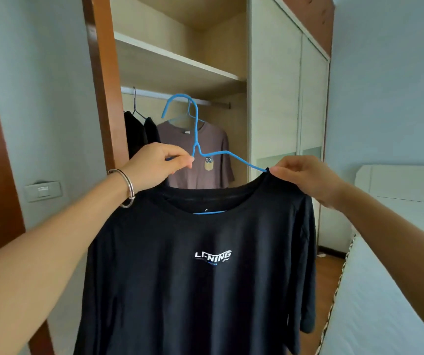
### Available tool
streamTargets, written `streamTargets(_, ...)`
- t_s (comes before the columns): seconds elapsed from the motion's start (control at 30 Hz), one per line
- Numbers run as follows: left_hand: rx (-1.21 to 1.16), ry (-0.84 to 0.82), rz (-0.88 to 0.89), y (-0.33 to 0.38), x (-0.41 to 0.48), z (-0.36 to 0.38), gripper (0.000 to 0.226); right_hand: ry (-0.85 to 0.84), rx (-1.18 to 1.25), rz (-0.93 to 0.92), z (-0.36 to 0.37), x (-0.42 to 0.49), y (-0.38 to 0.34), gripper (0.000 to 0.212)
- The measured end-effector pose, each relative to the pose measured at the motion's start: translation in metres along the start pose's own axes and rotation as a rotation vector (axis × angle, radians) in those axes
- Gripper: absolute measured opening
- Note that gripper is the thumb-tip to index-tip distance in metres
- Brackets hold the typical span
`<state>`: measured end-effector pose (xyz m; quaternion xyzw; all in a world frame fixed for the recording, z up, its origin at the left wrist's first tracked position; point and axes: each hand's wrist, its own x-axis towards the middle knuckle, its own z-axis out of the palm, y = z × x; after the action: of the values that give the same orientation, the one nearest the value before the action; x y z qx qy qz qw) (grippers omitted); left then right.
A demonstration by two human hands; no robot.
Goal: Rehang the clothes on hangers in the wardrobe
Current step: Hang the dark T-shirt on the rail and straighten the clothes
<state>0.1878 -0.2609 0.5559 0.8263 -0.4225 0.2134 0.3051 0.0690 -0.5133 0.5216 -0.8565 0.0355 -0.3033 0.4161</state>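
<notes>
A black T-shirt with a white chest logo hangs in front of me on a blue wire hanger. My left hand pinches the hanger at the base of its neck. My right hand grips the shirt's collar where the hanger's right arm enters it. The hanger's hook points up, in front of the wardrobe rail and apart from it. Its lower bar shows inside the neckline.
On the rail hang a mauve T-shirt on another blue hanger and dark clothes at the left. A shelf sits above the rail. Sliding wardrobe doors stand to the right, a white bed at lower right.
</notes>
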Motion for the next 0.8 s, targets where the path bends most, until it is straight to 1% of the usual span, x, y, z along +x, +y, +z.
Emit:
streamTargets(0.1, -0.060, -0.046, 0.062, -0.015, 0.013, 0.002, 0.023, 0.078, 0.086, 0.069, 0.008, 0.002, -0.009, 0.026)
streamTargets(0.2, -0.130, -0.087, 0.124, -0.021, 0.024, 0.010, 0.023, 0.128, 0.096, 0.121, 0.009, 0.003, -0.018, 0.019)
streamTargets(0.3, -0.177, -0.088, 0.172, -0.026, 0.036, 0.020, 0.022, 0.128, 0.006, 0.158, 0.009, 0.005, -0.024, 0.019)
streamTargets(0.4, -0.222, -0.061, 0.187, -0.033, 0.049, 0.034, 0.025, 0.065, -0.120, 0.194, 0.008, 0.008, -0.023, 0.028)
streamTargets(0.53, -0.225, -0.045, 0.186, -0.041, 0.064, 0.054, 0.025, 0.043, -0.357, 0.216, 0.007, 0.012, -0.009, 0.041)
streamTargets(0.6, -0.239, -0.049, 0.176, -0.042, 0.073, 0.062, 0.026, 0.085, -0.459, 0.169, 0.008, 0.016, -0.001, 0.034)
streamTargets(0.67, -0.246, -0.052, 0.182, -0.040, 0.084, 0.068, 0.026, 0.156, -0.480, 0.140, 0.005, 0.024, 0.008, 0.022)
streamTargets(0.73, -0.227, -0.049, 0.197, -0.039, 0.097, 0.073, 0.028, 0.202, -0.363, 0.153, 0.001, 0.032, 0.014, 0.014)
streamTargets(0.8, -0.215, -0.060, 0.220, -0.040, 0.109, 0.077, 0.027, 0.241, -0.262, 0.144, -0.001, 0.041, 0.017, 0.013)
